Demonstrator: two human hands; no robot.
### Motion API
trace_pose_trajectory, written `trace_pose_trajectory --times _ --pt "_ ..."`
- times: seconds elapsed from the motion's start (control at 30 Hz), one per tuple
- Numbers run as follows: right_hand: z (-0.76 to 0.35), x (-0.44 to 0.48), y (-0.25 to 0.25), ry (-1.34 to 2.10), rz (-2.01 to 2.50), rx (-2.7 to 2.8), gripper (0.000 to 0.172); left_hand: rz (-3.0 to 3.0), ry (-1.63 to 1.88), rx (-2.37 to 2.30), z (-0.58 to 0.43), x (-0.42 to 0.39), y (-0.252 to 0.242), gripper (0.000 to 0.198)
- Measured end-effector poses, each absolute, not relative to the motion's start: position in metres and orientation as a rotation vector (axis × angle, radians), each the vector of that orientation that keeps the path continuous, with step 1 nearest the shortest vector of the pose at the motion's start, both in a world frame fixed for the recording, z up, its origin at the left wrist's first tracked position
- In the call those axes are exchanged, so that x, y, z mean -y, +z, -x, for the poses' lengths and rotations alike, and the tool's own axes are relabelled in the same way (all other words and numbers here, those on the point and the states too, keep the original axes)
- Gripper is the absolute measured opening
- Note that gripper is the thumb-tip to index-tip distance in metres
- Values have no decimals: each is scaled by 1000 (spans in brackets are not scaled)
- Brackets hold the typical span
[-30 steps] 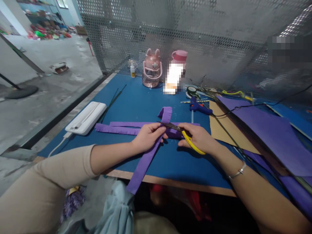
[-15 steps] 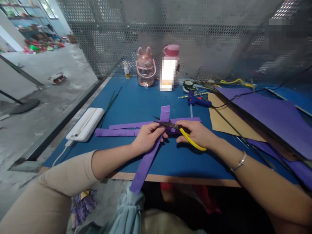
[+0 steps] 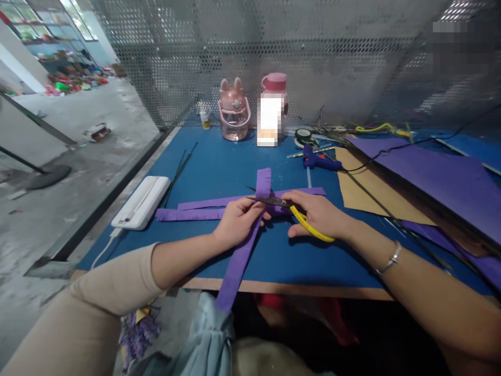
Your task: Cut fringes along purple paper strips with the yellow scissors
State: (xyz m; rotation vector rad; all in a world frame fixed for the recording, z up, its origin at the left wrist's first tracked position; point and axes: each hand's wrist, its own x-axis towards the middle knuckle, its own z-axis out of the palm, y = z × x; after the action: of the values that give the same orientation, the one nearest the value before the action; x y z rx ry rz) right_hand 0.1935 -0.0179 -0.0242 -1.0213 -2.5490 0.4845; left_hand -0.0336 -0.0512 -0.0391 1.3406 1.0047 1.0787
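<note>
A long purple strip (image 3: 241, 261) is pinched in my left hand (image 3: 239, 220), its upper end upright and its lower end hanging over the table's front edge. Small cuts fringe one edge near the top. My right hand (image 3: 315, 213) grips yellow-handled scissors (image 3: 309, 225). Their dark blades are parted and lie across the strip just above my left fingers. Behind my hands, two more purple strips (image 3: 190, 214) lie sideways on the blue tabletop (image 3: 219, 167); the nearer one has a nicked edge.
A white box-shaped device (image 3: 141, 202) with a cable lies left. Along the back stand a small bottle (image 3: 204, 118), a pink eared bottle (image 3: 234, 112) and a phone-like bright screen (image 3: 270, 117). A blue glue gun (image 3: 319, 159), green tape (image 3: 305, 137) and purple sheets (image 3: 438, 177) lie right.
My hands, the strip and the scissors keep nearly the same places. The whole view has shifted slightly, and the strip's top leans a little further left.
</note>
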Motion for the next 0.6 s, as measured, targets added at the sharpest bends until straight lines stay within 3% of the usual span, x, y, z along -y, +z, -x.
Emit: trace_pose_trajectory --times 0.3,0.6 --pt "-191 17 -23 496 976 2440 51 -1386 1104 -1014 34 52 -36 37" --pt "-193 14 -21 500 1108 2404 43 -1462 1048 -1033 36 51 -35 38"
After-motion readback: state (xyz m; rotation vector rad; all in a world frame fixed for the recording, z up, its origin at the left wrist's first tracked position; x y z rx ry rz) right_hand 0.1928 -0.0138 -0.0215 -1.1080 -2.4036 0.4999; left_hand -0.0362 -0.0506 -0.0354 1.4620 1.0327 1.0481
